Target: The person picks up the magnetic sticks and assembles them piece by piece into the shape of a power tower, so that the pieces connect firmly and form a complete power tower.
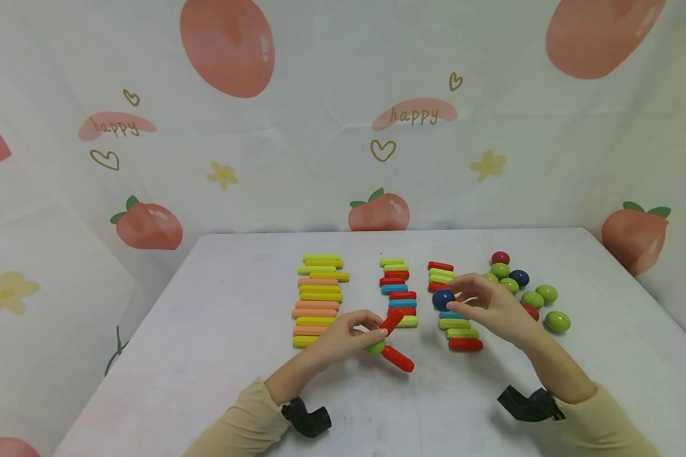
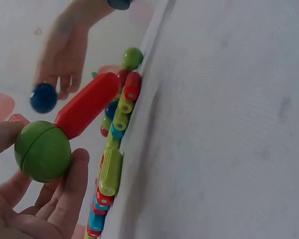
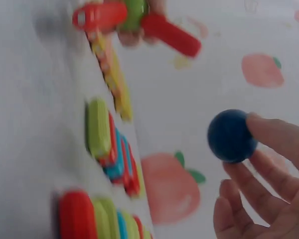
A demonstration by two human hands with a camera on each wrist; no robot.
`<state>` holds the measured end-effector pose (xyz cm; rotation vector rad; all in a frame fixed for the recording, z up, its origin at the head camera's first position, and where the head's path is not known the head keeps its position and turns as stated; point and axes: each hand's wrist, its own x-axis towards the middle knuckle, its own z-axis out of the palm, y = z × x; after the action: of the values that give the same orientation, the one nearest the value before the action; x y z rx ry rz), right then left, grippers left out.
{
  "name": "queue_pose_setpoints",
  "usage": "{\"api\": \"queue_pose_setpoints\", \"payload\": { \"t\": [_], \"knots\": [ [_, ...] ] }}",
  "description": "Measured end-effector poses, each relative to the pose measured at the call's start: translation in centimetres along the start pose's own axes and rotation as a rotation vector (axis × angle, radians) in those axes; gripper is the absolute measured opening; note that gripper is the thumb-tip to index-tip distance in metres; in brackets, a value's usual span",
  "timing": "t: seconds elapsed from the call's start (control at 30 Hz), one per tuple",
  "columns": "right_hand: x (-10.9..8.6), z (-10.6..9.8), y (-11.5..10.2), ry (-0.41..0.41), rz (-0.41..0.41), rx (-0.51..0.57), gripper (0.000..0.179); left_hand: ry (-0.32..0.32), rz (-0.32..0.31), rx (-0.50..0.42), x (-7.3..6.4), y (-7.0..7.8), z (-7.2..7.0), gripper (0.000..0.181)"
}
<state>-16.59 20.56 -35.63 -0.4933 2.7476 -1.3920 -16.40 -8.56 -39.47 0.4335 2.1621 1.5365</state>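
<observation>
Above the table my left hand (image 1: 351, 333) pinches a green ball (image 2: 43, 151) between thumb and fingers. Two red rods (image 1: 398, 359) stick out from that ball, spread apart in a V. My right hand (image 1: 491, 308) holds a dark blue ball (image 3: 232, 136) at its fingertips, raised over the right row of rods. In the head view the blue ball is a short way right of the upper red rod, with a gap between them. Part of the green ball is hidden behind the left thumb in the head view.
A long column of yellow and orange rods (image 1: 318, 297) lies left. Shorter columns of red, blue and green rods (image 1: 403, 304) lie in the middle and under the right hand (image 1: 465, 344). Several green, red and blue balls (image 1: 558, 322) are grouped on the right of the white table (image 1: 206, 304).
</observation>
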Motion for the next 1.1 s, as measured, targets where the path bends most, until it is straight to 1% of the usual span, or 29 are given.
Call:
{"api": "queue_pose_setpoints", "payload": {
  "t": [0.1, 0.17, 0.3, 0.5, 0.6, 0.67, 0.8, 0.9, 0.97, 1.03, 1.1],
  "knots": [
    [0.3, 1.5, -0.6, -0.022, -0.020, 0.091, 0.038, -0.020, -0.002, -0.005, 0.0, 0.1, 0.3, 0.028],
    [0.5, 2.3, -0.9, -0.020, -0.032, 0.122, 0.037, -0.027, 0.002, 0.002, 0.0, 0.2, 0.4, 0.029],
    [0.6, 3.6, -1.6, -0.034, -0.058, 0.131, 0.035, -0.043, 0.004, 0.029, 0.0, 0.1, 0.7, 0.027],
    [0.7, 4.8, -1.9, -0.078, -0.076, 0.148, 0.030, -0.113, 0.005, 0.119, 0.0, -0.4, 1.0, 0.019],
    [0.8, 5.4, -2.0, -0.106, -0.084, 0.151, 0.030, -0.130, 0.016, 0.142, 0.1, -0.4, 1.0, 0.020],
    [0.8, 5.7, -2.2, -0.120, -0.096, 0.148, 0.029, -0.121, 0.031, 0.120, 0.2, -0.3, 1.1, 0.024],
    [0.9, 6.1, -2.4, -0.131, -0.110, 0.145, 0.028, -0.075, 0.083, 0.033, 0.4, 0.2, 1.2, 0.038],
    [1.2, 6.1, -2.4, -0.142, -0.118, 0.145, 0.028, -0.033, 0.115, 0.019, 0.4, 0.4, 1.1, 0.043],
    [1.5, 5.9, -2.1, -0.142, -0.104, 0.138, 0.028, -0.007, 0.121, 0.029, 0.3, 0.4, 1.0, 0.043],
    [1.9, 5.6, -1.6, -0.131, -0.079, 0.115, 0.030, 0.014, 0.113, 0.035, 0.3, 0.3, 0.6, 0.042],
    [2.2, 5.3, -1.0, -0.120, -0.025, 0.090, 0.030, 0.034, 0.097, 0.038, 0.1, 0.1, 0.1, 0.042]
  ]
}}
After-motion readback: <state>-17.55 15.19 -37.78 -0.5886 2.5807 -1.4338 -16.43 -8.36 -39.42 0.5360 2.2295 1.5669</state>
